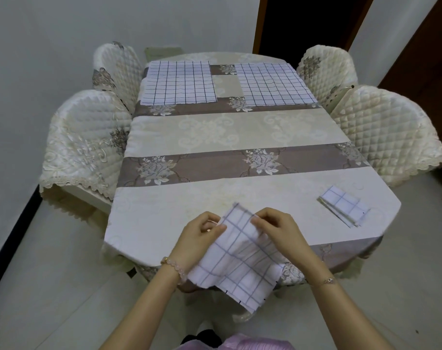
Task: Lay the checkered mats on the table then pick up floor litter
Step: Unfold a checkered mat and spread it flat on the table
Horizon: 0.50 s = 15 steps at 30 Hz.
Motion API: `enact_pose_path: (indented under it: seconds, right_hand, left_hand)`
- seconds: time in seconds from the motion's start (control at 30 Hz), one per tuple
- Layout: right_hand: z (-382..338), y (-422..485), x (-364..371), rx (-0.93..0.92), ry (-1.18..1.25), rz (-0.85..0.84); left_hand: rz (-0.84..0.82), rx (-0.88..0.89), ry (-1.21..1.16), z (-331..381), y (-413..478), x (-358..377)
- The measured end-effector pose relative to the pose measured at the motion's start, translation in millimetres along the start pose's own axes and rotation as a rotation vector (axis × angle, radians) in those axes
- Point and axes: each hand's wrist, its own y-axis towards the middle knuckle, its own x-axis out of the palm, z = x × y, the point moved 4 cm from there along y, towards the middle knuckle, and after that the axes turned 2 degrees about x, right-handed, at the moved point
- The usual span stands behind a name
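Note:
Two white checkered mats lie flat at the far end of the table (215, 132), one on the left (178, 83) and one on the right (273, 84). A third mat (345, 208) lies folded near the front right corner. I hold a partly unfolded checkered mat (240, 261) over the table's near edge. My left hand (198, 234) pinches its upper left edge and my right hand (278, 229) pinches the upper edge beside it. The mat's lower part hangs below the table edge.
Four chairs with quilted cream covers stand around the table, two on the left (86, 142) and two on the right (381, 132). A dark open doorway (303, 24) is behind the far right. Pale floor tiles (51, 286) lie on both sides.

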Motion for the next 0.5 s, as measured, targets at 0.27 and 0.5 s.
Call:
enact_pose_path:
  seconds: [0.27,0.5]
  right_hand:
    - [13.1,4.9,-30.7,0.011,0.160,0.177]
    - [-5.4,-2.7,-25.8,-0.003,-0.056,0.355]
  left_hand:
    - [-0.091,-0.253,-0.282,-16.5,-26.0,-10.5]
    - [0.081,-0.165,-0.349,4.8,-27.8,-10.9]
